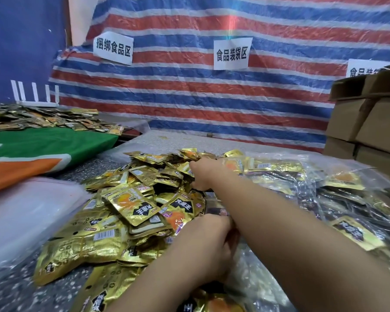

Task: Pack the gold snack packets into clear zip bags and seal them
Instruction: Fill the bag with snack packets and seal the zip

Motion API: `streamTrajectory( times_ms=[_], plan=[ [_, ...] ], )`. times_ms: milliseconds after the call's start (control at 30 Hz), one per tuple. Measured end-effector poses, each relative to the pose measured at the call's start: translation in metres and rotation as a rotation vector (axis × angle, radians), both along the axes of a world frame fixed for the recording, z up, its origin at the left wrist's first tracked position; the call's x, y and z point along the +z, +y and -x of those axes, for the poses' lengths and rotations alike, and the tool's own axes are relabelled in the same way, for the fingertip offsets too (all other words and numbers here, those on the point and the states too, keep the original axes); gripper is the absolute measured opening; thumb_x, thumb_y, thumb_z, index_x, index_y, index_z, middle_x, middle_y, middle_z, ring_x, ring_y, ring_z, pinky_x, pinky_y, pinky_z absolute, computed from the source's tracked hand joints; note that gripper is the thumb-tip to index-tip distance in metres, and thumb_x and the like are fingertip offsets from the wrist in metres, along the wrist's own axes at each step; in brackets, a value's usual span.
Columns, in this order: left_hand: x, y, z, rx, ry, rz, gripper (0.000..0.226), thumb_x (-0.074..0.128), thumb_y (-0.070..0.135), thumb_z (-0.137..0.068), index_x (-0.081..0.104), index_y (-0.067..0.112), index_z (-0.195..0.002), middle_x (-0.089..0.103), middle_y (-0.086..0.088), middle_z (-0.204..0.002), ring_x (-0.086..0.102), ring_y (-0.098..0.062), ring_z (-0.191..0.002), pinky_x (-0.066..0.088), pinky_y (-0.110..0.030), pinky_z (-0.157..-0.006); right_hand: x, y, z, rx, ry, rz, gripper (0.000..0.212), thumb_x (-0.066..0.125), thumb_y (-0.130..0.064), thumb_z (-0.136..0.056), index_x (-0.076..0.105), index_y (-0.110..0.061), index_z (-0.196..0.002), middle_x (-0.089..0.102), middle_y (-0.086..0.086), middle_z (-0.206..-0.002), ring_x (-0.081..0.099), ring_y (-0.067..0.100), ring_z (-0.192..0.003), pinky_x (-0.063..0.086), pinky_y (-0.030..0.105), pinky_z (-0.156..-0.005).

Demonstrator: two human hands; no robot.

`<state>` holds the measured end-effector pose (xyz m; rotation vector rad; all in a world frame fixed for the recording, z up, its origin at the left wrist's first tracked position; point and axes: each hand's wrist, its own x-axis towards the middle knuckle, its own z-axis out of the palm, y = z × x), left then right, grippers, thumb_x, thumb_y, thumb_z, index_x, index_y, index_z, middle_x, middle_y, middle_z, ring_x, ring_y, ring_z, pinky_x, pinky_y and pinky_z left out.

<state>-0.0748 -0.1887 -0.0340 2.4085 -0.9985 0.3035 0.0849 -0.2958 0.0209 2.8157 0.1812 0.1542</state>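
A loose heap of gold snack packets covers the middle of the speckled table. My right hand reaches far across into the back of the heap. Its fingers curl down around a few packets, and their tips are hidden among them. My left hand is nearer, at the heap's right edge. Its fingers are curled on the rim of a clear zip bag lying under my right forearm. More gold packets lie in clear plastic just below it.
Filled clear bags of packets are piled on the right. A stack of empty clear bags lies at the left, beside a green and orange cloth with more packets behind it. Cardboard boxes stand at the far right, against a striped tarp.
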Motion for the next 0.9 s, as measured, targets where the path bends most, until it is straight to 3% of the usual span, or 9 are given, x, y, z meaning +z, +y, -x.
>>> streamTrajectory(
  times_ms=[100,167,300,400,533,600,700,800,900],
  plan=[
    [0.001,0.002,-0.002,0.018,0.0,-0.057,0.014,0.042,0.029,-0.096,0.046,0.022,-0.085,0.063,-0.011,-0.094,0.058,-0.036,-0.087,0.05,-0.04,-0.069,-0.008,0.002,-0.005,-0.037,-0.035,0.116,0.042,0.061,-0.024,-0.092,0.049,-0.013,-0.131,0.063,0.006,-0.115,0.061,0.027,-0.098,0.047,0.037,-0.071],
    [-0.001,0.002,-0.002,0.029,-0.014,-0.073,0.015,0.042,0.03,-0.096,0.05,0.02,-0.088,0.063,-0.011,-0.094,0.058,-0.036,-0.087,0.048,-0.04,-0.069,-0.01,0.001,-0.006,-0.043,-0.071,0.14,0.038,0.061,-0.018,-0.091,0.052,-0.013,-0.128,0.064,0.004,-0.109,0.062,0.026,-0.094,0.043,0.035,-0.065],
    [-0.003,0.001,-0.004,0.024,-0.038,-0.027,0.03,0.038,0.037,-0.099,0.055,0.016,-0.087,0.063,-0.009,-0.091,0.059,-0.032,-0.085,0.047,-0.039,-0.067,-0.008,0.001,-0.005,-0.038,-0.117,0.05,0.02,0.056,-0.016,-0.089,0.06,-0.013,-0.108,0.056,0.001,-0.082,0.058,0.023,-0.077,0.04,0.033,-0.056],
    [-0.002,0.0,-0.002,-0.01,-0.04,0.023,0.041,0.036,0.046,-0.101,0.042,0.022,-0.068,0.053,0.002,-0.071,0.054,-0.022,-0.072,0.032,-0.035,-0.057,0.003,-0.004,0.001,-0.103,-0.156,-0.331,0.009,0.055,-0.021,-0.087,0.057,-0.013,-0.086,0.06,0.003,-0.078,0.061,0.02,-0.073,0.048,0.032,-0.056],
    [0.0,0.003,-0.002,-0.009,-0.001,0.145,0.048,0.038,0.047,-0.101,0.041,0.026,-0.058,0.047,0.008,-0.056,0.044,-0.007,-0.052,0.029,-0.029,-0.05,0.031,-0.027,0.024,-0.138,-0.109,-1.145,0.014,0.056,-0.012,-0.09,0.061,-0.008,-0.103,0.067,0.008,-0.092,0.068,0.02,-0.082,0.059,0.03,-0.066],
    [0.0,0.004,-0.002,0.006,-0.003,0.173,0.046,0.041,0.044,-0.101,0.043,0.026,-0.059,0.047,0.009,-0.053,0.043,-0.005,-0.048,0.028,-0.025,-0.048,0.046,-0.045,0.049,-0.048,-0.096,-1.478,0.018,0.058,-0.004,-0.092,0.062,-0.006,-0.109,0.068,0.008,-0.098,0.068,0.018,-0.085,0.055,0.023,-0.061],
    [0.002,0.005,0.0,0.005,-0.015,0.184,0.04,0.044,0.044,-0.099,0.048,0.03,-0.063,0.049,0.011,-0.054,0.043,-0.002,-0.047,0.027,-0.019,-0.047,0.064,-0.075,0.092,0.145,-0.071,-1.883,0.025,0.059,0.003,-0.093,0.06,0.001,-0.118,0.07,0.015,-0.108,0.071,0.026,-0.095,0.057,0.032,-0.073],
    [0.004,0.005,0.0,0.01,-0.056,0.223,0.037,0.047,0.045,-0.098,0.053,0.023,-0.069,0.051,0.008,-0.057,0.046,-0.005,-0.053,0.029,-0.023,-0.05,0.07,-0.099,0.134,0.333,0.021,-2.0,0.036,0.062,-0.001,-0.087,0.059,-0.001,-0.123,0.073,0.012,-0.106,0.072,0.024,-0.096,0.059,0.032,-0.078],
    [0.007,0.006,0.002,-0.001,-0.063,0.261,0.034,0.051,0.044,-0.096,0.054,0.026,-0.067,0.053,0.012,-0.058,0.049,-0.004,-0.057,0.028,-0.019,-0.051,0.066,-0.113,0.164,0.439,0.059,-1.903,0.04,0.065,-0.006,-0.082,0.062,-0.004,-0.121,0.072,0.011,-0.109,0.071,0.025,-0.098,0.058,0.034,-0.084]
  ],
)
